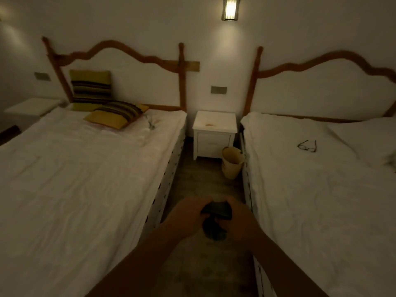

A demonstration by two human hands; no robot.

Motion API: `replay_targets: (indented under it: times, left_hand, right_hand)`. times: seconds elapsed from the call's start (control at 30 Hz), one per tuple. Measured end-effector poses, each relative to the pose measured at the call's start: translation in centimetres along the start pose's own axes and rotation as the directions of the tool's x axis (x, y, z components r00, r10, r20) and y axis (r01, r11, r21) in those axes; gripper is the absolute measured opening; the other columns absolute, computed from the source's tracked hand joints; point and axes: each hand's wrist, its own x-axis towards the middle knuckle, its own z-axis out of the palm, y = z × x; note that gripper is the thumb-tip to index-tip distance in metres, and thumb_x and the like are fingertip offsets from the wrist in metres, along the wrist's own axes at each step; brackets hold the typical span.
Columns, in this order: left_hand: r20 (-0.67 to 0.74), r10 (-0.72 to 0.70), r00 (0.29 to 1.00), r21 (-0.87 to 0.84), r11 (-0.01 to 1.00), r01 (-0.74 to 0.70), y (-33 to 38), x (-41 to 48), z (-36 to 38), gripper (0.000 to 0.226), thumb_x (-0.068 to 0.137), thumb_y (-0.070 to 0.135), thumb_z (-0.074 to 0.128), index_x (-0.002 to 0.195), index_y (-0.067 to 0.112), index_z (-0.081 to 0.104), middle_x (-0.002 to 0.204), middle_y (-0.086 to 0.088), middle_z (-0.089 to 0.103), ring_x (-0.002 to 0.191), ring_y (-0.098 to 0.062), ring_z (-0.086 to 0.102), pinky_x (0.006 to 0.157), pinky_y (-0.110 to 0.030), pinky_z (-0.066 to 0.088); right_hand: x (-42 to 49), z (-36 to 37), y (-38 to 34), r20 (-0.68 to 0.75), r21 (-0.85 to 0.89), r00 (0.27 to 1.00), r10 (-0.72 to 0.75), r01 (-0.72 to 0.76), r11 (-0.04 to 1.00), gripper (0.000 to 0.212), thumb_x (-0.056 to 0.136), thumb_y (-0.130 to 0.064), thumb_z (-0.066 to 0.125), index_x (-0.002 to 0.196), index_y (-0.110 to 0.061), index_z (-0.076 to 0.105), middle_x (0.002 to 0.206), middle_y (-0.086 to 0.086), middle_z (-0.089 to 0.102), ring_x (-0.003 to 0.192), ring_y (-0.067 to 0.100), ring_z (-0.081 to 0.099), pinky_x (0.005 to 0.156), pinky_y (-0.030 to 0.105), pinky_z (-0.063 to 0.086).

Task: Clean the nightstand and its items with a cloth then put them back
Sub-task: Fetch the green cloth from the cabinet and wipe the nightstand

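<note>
A small white nightstand (215, 122) stands against the wall between two beds, with a faint brownish mark on its top. My left hand (188, 213) and my right hand (237, 219) meet low in the aisle, well short of the nightstand. Both are closed around a dark flat object (218, 210), and a dark cloth (213, 231) hangs below it. I cannot tell what the dark object is. A pair of glasses (307, 146) lies on the right bed (321, 189).
The left bed (75, 179) carries two striped cushions (115, 113) and a small thin item (151, 123) near its edge. A pale waste bin (232, 161) stands by the nightstand's right front corner. A wall lamp (230, 7) glows above. The floor aisle (203, 183) is narrow.
</note>
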Motion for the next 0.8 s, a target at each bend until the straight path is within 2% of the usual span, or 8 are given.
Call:
replay_targets:
  times: [0.07, 0.17, 0.27, 0.37, 0.47, 0.6, 0.7, 0.8]
  left_hand:
    - [0.006, 0.034, 0.999, -0.003, 0.999, -0.034, -0.5, 6.5, -0.8, 0.04, 0.098, 0.025, 0.05, 0.137, 0.018, 0.049, 0.137, -0.007, 0.054, 0.127, -0.023, 0.05, 0.109, -0.031, 0.033]
    - [0.037, 0.029, 0.999, 0.016, 0.999, -0.03, -1.2, 15.4, -1.7, 0.037, 0.096, 0.029, 0.054, 0.131, 0.019, 0.052, 0.126, -0.003, 0.058, 0.119, -0.022, 0.053, 0.102, -0.03, 0.038]
    - [-0.019, 0.022, 1.0, -0.015, 1.0, -0.022, -1.7, 24.6, -3.2, 0.026, 0.091, 0.034, 0.059, 0.115, 0.023, 0.058, 0.1, 0.013, 0.055, 0.097, -0.008, 0.055, 0.086, -0.023, 0.039]
    - [-0.047, -0.029, 0.998, -0.038, 0.999, 0.027, -2.2, 33.5, -5.3, 0.023, 0.09, 0.034, 0.061, 0.111, 0.024, 0.059, 0.103, 0.005, 0.063, 0.093, -0.009, 0.058, 0.088, -0.027, 0.046]
    - [-0.07, -0.064, 0.995, -0.013, 0.998, 0.063, -3.6, 40.4, -7.5, 0.022, 0.091, 0.029, 0.06, 0.111, 0.022, 0.059, 0.106, 0.001, 0.063, 0.094, -0.011, 0.057, 0.086, -0.024, 0.041]
    - [-0.124, -0.099, 0.987, -0.048, 0.994, 0.094, -6.5, 48.5, -10.4, 0.018, 0.088, 0.025, 0.062, 0.106, 0.026, 0.059, 0.095, 0.013, 0.054, 0.087, -0.005, 0.052, 0.081, -0.018, 0.034]
    - [-0.102, -0.12, 0.987, -0.129, 0.986, 0.107, -9.7, 55.4, -12.1, 0.026, 0.084, 0.024, 0.066, 0.096, 0.041, 0.051, 0.085, 0.021, 0.053, 0.076, 0.007, 0.051, 0.068, -0.009, 0.034]
    - [-0.101, -0.119, 0.988, -0.198, 0.975, 0.097, -13.3, 62.4, -13.2, 0.031, 0.083, 0.025, 0.067, 0.092, 0.044, 0.044, 0.082, 0.02, 0.054, 0.071, 0.01, 0.053, 0.052, -0.006, 0.038]
  right_hand:
    - [5.6, -1.7, 1.7, 0.026, 0.032, 0.999, 0.029, -0.03, 0.999, 0.031, 0.083, -0.025, 0.07, 0.111, -0.026, 0.056, 0.1, -0.006, 0.062, 0.097, 0.014, 0.06, 0.077, 0.016, 0.045]
    - [13.9, -4.2, 4.2, 0.069, 0.025, 0.996, 0.064, -0.066, 0.997, 0.044, 0.09, -0.026, 0.063, 0.128, -0.008, 0.049, 0.121, 0.013, 0.059, 0.11, 0.026, 0.057, 0.095, 0.032, 0.046]
    - [22.4, -7.6, 6.5, -0.002, 0.074, 1.0, -0.017, 0.018, 0.997, 0.047, 0.092, -0.026, 0.062, 0.135, -0.014, 0.046, 0.123, 0.004, 0.059, 0.11, 0.02, 0.059, 0.097, 0.033, 0.047]
    - [31.3, -11.2, 7.8, -0.007, 0.093, 0.997, -0.079, 0.079, 0.993, 0.038, 0.09, -0.022, 0.064, 0.126, -0.017, 0.052, 0.112, -0.001, 0.061, 0.098, 0.012, 0.059, 0.09, 0.025, 0.047]
    - [39.0, -13.7, 8.0, 0.016, 0.086, 0.994, -0.112, 0.111, 0.99, 0.032, 0.089, -0.02, 0.065, 0.119, -0.019, 0.056, 0.106, -0.003, 0.062, 0.093, 0.011, 0.059, 0.088, 0.025, 0.049]
    - [48.6, -15.2, 8.5, -0.003, 0.067, 0.991, -0.135, 0.135, 0.989, 0.028, 0.088, -0.017, 0.065, 0.115, -0.019, 0.059, 0.093, -0.018, 0.054, 0.085, 0.004, 0.056, 0.084, 0.023, 0.049]
    - [56.9, -15.3, 9.6, -0.053, 0.006, 0.992, -0.119, 0.119, 0.993, 0.025, 0.085, -0.016, 0.068, 0.097, -0.033, 0.054, 0.082, -0.021, 0.047, 0.076, -0.003, 0.05, 0.074, 0.013, 0.043]
    - [64.9, -14.9, 11.0, -0.037, -0.013, 0.998, -0.054, 0.054, 0.998, 0.022, 0.083, -0.026, 0.068, 0.102, -0.032, 0.059, 0.092, -0.01, 0.06, 0.086, 0.007, 0.059, 0.085, 0.032, 0.052]
